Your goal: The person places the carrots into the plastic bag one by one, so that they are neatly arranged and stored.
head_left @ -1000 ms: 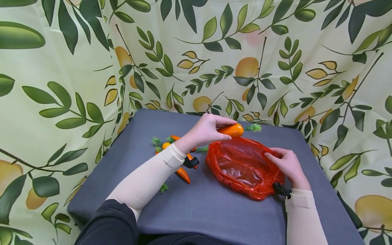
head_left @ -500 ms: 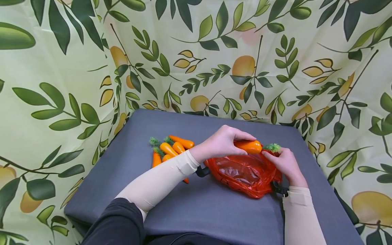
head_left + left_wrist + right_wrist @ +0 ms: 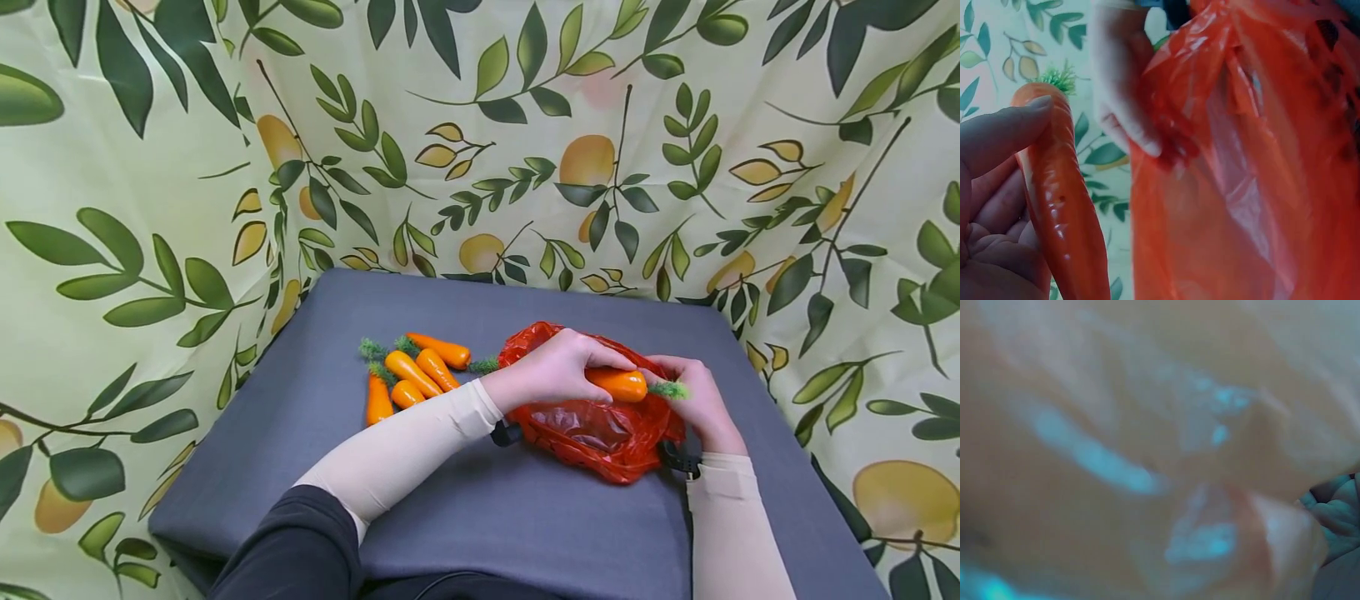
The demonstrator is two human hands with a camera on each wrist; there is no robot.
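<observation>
An orange carrot with a green tuft lies between the thumb and fingers of my left hand, above the mouth of a red plastic bag. In the left wrist view the whole carrot is apart from the bag, its tuft pointing away. My right hand is at the bag's right side; the left wrist view shows its fingers pinching the bag's rim. Blurred bag plastic fills most of the right wrist view.
Several more carrots lie in a loose pile left of the bag on the grey table. One green tuft touches or nearly touches the bag's left side. A leaf-patterned cloth hangs behind the table.
My left hand has carried the carrot right and down, from beyond the bag's far rim to over its mouth. The right hand stays at the bag's side. The view has shifted slightly.
</observation>
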